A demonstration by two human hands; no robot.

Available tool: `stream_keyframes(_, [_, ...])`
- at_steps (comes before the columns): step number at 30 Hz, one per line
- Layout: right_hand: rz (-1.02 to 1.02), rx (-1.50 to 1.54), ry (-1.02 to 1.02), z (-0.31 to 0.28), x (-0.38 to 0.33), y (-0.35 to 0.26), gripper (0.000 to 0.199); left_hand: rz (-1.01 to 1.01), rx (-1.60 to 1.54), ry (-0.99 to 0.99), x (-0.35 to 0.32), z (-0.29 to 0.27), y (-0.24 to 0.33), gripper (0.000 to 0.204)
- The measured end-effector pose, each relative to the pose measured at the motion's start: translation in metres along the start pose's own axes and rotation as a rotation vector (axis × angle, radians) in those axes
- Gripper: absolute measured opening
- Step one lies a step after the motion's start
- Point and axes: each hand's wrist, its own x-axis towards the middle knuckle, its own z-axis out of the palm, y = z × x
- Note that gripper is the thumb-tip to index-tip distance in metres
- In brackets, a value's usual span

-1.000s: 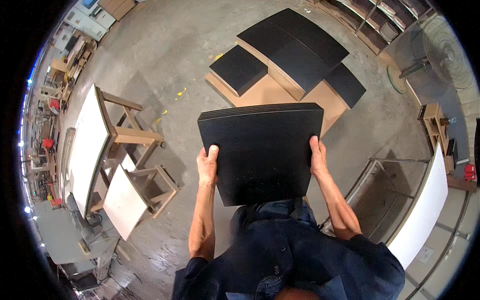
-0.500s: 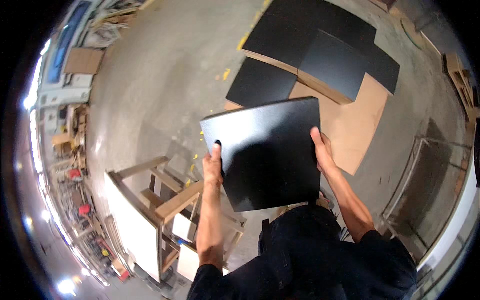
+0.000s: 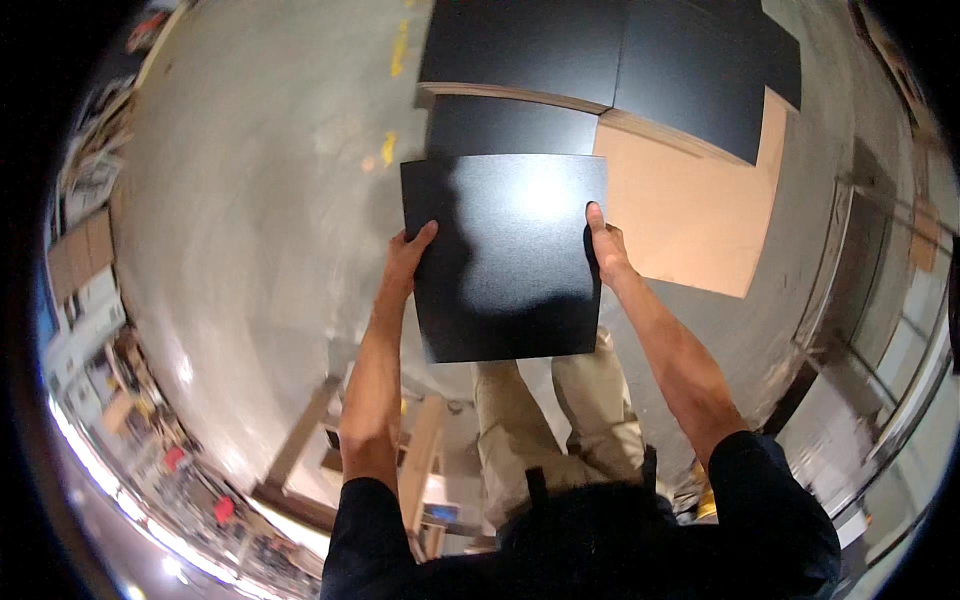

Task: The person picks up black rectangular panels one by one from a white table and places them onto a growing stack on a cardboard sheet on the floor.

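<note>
Concrete floor [image 3: 240, 200], grey and scuffed, yellow marks [image 3: 390, 150] on it beyond the work. Left hand [image 3: 407, 254] grips the left edge of a black panel [image 3: 500, 270], thumb over the upper face, fingers hidden beneath; right hand [image 3: 609, 250] grips the opposite edge likewise, slightly farther from the body. Panel is held up before the trousered legs [image 3: 515, 430]; its far edge overlaps a low black stack [image 3: 515, 122] in view, contact cannot be told. Single sheet or several: side edges not visible. Risks, as judged: if it is a pile, uneven side pressure could let inner sheets slide; the smooth, glossy face could slip under the thumbs and drop a corner toward the feet. Panel also blocks sight of the ground just ahead, so the near edge of the tan board [image 3: 700, 210] could catch a toe. Lowered askew, a corner could strike the taller black-topped stack [image 3: 530, 45] and chip, or pinch hidden fingers. Farther out, a backward step could meet the wooden frame [image 3: 420, 460] near the left forearm.
</note>
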Motion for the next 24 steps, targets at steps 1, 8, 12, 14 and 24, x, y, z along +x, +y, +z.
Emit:
stream_keyframes(1, [-0.028,0.021,0.013,0.013,0.033,0.016,0.089,0.006,0.009,-0.038,0.034,0.001,0.002,0.063])
stream_keyframes(8, [-0.041,0.072,0.154,0.061,0.132,0.017,0.093,-0.053,-0.016,-0.104,0.189,0.006,-0.003,0.072])
stream_keyframes(12, [-0.001,0.081,0.21,0.066,0.141,-0.007,0.092,-0.024,0.013,-0.167,0.223,0.02,0.016,0.082])
stream_keyframes(14, [0.005,0.113,0.207,0.066,0.142,-0.015,0.095,-0.023,0.006,-0.188,0.23,0.022,0.023,0.084])
stream_keyframes(24, [0.066,0.146,0.245,0.075,0.158,-0.035,0.103,-0.03,0.002,-0.182,0.25,0.018,0.034,0.079])
